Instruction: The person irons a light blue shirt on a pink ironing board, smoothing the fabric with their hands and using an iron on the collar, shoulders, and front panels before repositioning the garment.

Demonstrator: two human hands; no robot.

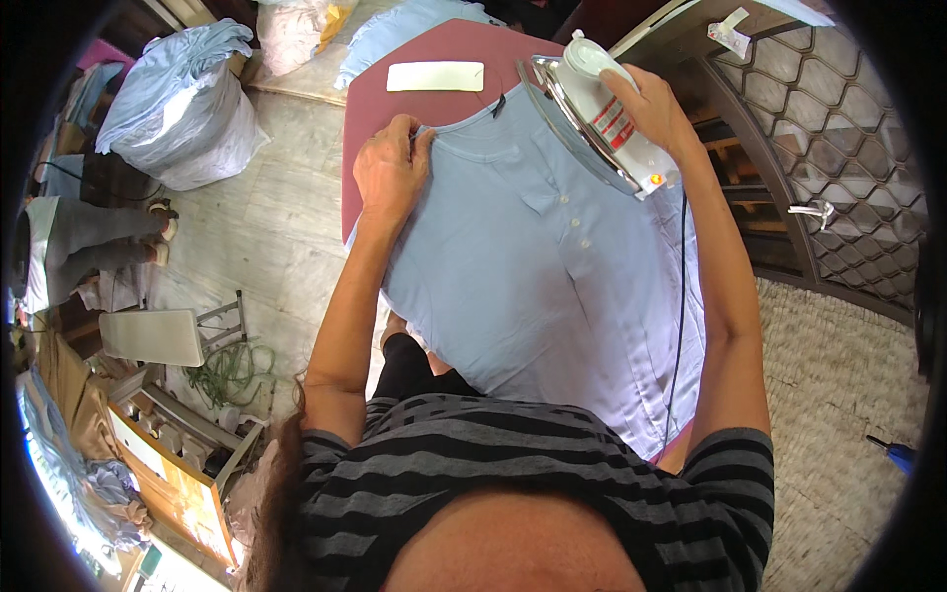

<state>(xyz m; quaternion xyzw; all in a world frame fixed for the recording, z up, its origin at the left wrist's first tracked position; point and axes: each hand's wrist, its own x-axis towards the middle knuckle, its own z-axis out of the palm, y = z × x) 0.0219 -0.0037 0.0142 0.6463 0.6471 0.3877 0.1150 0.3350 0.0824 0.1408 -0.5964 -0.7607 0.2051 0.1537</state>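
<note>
A light blue shirt (pixel 473 286) with a short row of buttons lies spread over a maroon ironing board (pixel 444 44). My left hand (pixel 390 168) pinches the shirt's edge beside the neckline, thumb and fingers closed on the cloth. In my right hand (pixel 651 109) is a white clothes iron (pixel 617 113), gripped by its handle. The iron is tilted over the shirt's right side, and its metal rim and part of its soleplate show. A small orange light glows at its heel. The black cord (pixel 683 296) runs down across the shirt toward me.
A white rectangular strip (pixel 435 76) rests at the board's far end. Clothes bundles (pixel 182 128) stand at far left. A person (pixel 89 242), a folding chair (pixel 153 335) and a coiled green hose (pixel 232 375) are at left. A lattice metal gate (pixel 829 148) borders the right side.
</note>
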